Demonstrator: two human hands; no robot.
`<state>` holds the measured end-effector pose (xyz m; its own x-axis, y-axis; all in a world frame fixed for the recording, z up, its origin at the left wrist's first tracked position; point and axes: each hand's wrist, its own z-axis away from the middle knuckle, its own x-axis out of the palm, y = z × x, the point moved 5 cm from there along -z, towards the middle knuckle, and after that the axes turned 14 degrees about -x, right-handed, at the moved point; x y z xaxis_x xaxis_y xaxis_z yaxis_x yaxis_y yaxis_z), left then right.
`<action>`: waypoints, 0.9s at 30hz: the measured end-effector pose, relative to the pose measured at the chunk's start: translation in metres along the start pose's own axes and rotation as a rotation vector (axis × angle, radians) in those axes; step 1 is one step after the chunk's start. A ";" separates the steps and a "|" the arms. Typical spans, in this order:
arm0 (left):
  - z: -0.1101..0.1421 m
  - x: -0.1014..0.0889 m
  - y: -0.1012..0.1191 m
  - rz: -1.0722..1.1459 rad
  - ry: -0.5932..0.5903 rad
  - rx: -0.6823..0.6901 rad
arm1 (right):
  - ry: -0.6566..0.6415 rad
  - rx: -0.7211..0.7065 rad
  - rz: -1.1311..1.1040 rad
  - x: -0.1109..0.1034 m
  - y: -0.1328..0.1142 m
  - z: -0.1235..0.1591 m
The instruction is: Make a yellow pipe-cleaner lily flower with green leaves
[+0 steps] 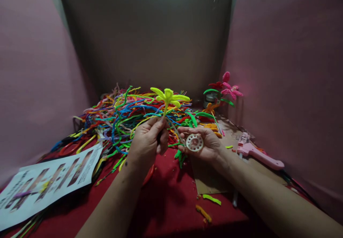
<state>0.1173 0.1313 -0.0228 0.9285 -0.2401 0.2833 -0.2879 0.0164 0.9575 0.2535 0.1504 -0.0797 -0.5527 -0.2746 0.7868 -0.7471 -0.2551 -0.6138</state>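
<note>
A yellow pipe-cleaner flower (168,97) stands upright in my left hand (152,134), its stem pinched between thumb and fingers. In my right hand (206,147) lies a pale round spool (194,143) with a ring of holes, held by curled fingers. A thin pale strip (174,129) runs from near the spool up towards the flower's stem; its upper end is hidden by my left hand. Green pipe-cleaner leaves (192,119) show just behind my right hand, and more green pieces (180,157) lie below it.
Behind my hands is a tangled heap of coloured pipe cleaners (107,118). A printed sheet (53,181) lies at left. On the right are a pink glue gun (258,154), cardboard (209,181) and pink flowers (232,90). Loose scraps (211,199) dot the red cloth (171,198).
</note>
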 end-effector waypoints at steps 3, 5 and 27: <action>0.003 -0.005 0.009 0.034 0.045 0.081 | -0.018 -0.008 0.050 0.001 0.001 0.001; 0.005 -0.007 0.013 0.042 0.068 0.112 | -0.023 -0.019 0.110 0.001 0.001 0.000; 0.003 -0.027 0.023 0.165 0.186 0.196 | -0.120 0.039 0.138 0.002 0.004 -0.004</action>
<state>0.0850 0.1355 -0.0085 0.8873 -0.0677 0.4562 -0.4610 -0.1516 0.8743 0.2481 0.1524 -0.0800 -0.5991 -0.4177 0.6831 -0.6513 -0.2422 -0.7192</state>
